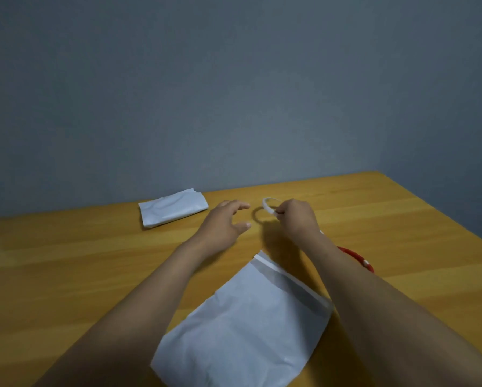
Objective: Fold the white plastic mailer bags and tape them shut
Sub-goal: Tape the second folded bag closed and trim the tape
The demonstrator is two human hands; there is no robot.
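Note:
A flat white mailer bag (242, 322) lies on the wooden table (66, 261) near me, its adhesive strip at the far edge. A folded white mailer bag (172, 210) rests at the back left of the table. My right hand (298, 217) pinches a curled white strip (267, 206) just above the table, beyond the flat bag. My left hand (224, 224) hovers beside it with fingers spread and holds nothing. A red tape dispenser (357, 258) peeks out from behind my right forearm, mostly hidden.
A grey wall (234, 93) stands right behind the table's far edge. The table's right edge runs diagonally at the right of the view.

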